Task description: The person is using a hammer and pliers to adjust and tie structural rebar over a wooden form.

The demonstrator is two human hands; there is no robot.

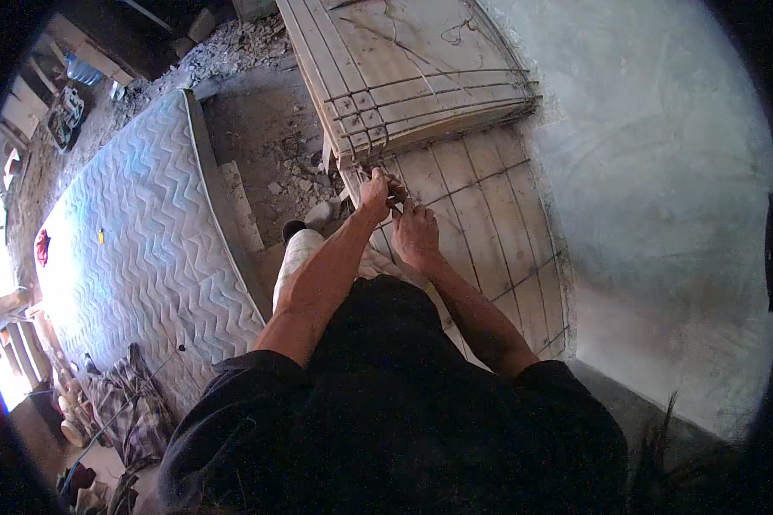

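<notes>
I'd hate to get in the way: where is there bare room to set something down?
The mattress has a broad bare stretch between the small yellow object and the edge facing the rubble. It's crowded around the left hand and right hand, among crossing metal rods, and at the heaped clothes.

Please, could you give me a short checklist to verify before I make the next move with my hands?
1. Both hands in view: ok; left hand and right hand are close together.
2. Gloves worn: not ok; both hands are bare.
3. Firm hold: cannot tell; what is between the fingers is too small and dark.
4. Ground free of rubble: not ok; rubble lies beside the mattress.
5. Hands away from the grey wall: ok; apart.
</notes>
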